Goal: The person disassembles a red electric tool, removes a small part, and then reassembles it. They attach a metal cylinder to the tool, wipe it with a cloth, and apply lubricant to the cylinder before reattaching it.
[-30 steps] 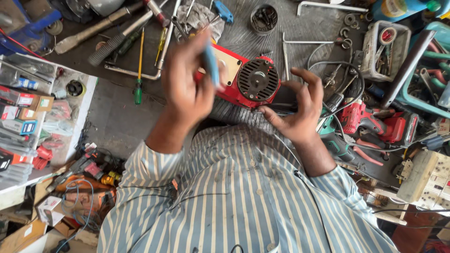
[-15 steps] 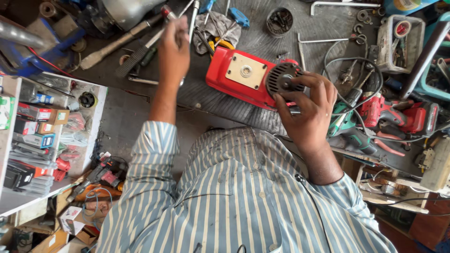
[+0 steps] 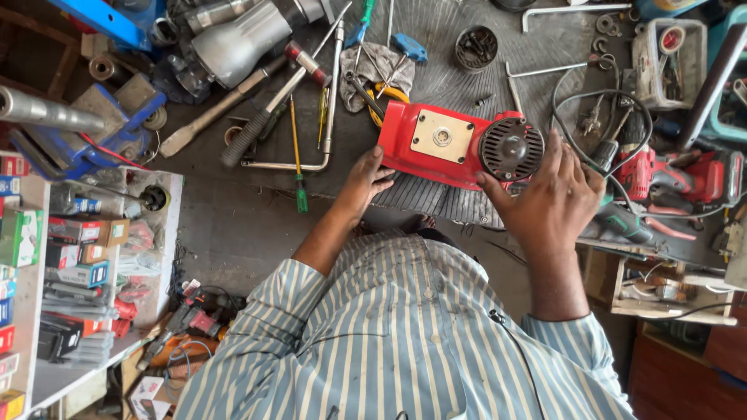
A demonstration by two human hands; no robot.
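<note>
both my hands lie open on the red motor housing (image 3: 436, 148): left hand (image 3: 362, 183) at its near edge, right hand (image 3: 548, 198) by the round grille (image 3: 510, 148). it looks heavy and rigid, so i'd grip both ends.

motor housing (image 3: 455, 144) on mat (image 3: 436, 198) between left hand (image 3: 362, 183) and right hand (image 3: 548, 198); screwdriver (image 3: 297, 148) left

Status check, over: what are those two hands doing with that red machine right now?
Left hand open, touching red machine at its near-left edge. Right hand spread by the round black grille. Loose tools crowd the bench.
</note>
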